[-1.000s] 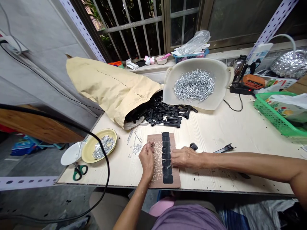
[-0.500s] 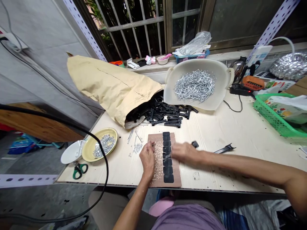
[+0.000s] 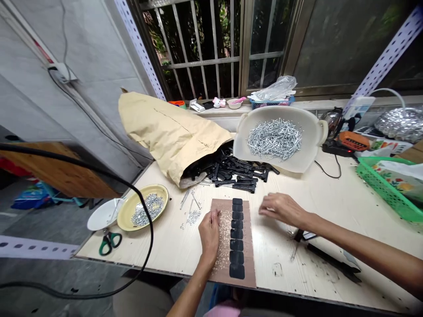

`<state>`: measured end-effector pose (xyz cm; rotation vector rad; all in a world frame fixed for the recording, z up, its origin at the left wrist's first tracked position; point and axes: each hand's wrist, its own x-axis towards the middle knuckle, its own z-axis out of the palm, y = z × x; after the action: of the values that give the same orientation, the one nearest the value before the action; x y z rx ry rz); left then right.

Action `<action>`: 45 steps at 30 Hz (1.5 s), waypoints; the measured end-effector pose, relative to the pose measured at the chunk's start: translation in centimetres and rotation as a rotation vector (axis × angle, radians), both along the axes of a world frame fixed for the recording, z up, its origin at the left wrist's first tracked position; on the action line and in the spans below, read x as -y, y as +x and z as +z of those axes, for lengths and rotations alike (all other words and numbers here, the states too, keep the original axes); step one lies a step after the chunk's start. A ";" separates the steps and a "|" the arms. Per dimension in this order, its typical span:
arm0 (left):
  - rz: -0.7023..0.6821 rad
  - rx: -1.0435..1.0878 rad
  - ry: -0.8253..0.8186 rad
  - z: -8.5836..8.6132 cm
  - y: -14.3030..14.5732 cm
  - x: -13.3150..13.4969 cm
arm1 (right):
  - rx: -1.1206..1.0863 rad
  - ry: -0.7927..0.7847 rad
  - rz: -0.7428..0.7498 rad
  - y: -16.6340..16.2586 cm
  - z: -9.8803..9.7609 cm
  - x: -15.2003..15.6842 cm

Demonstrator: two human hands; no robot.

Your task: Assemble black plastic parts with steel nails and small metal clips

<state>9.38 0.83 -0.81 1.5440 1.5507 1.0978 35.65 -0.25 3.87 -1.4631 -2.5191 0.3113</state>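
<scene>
A brown board (image 3: 247,275) lies at the table's near edge. A column of several black flat pieces (image 3: 237,237) runs down it, with silver grit scattered beside them. My left hand (image 3: 209,233) rests on the board's left side, its fingers curled and thumb and forefinger pinched together; what they hold is too small to see. My right hand (image 3: 282,208) hovers palm down over the bare table just right of the board, its fingers stretched toward the left with nothing visible in them.
Black plastic parts (image 3: 234,169) spill from a tan paper sack (image 3: 172,132). A white tub of nails (image 3: 276,138) stands behind. At the left are a yellow plate of small silver parts (image 3: 145,209), a white bowl (image 3: 104,213) and scissors (image 3: 110,241). A green basket (image 3: 386,185) is far right. A black tool (image 3: 330,259) lies under my right forearm.
My right hand has left the black pieces on the board and moved right, now covering the spot where a small black piece lay. The left hand stays put. The view has tilted upward.
</scene>
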 end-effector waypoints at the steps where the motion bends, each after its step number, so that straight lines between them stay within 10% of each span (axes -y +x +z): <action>1: -0.003 -0.013 0.010 0.0 0.0 0.1 | 0.017 0.050 -0.041 -1.1 -0.2 -1.7; 10: 0.182 -0.286 0.163 0.7 -7.1 -1.4 | 0.219 0.188 -0.187 -8.3 -4.6 -11.9; 22: -0.115 -0.974 0.088 0.0 -5.9 -6.4 | 0.267 0.185 -0.157 -7.4 -6.0 -11.5; 45: -0.107 -0.928 0.018 2.0 -7.0 -7.3 | -0.252 0.310 -0.114 -5.2 -3.2 -6.2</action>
<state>2.35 8.16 1.17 2.2852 1.9737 0.3002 30.40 5.93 0.66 -1.3449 -2.1621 0.0742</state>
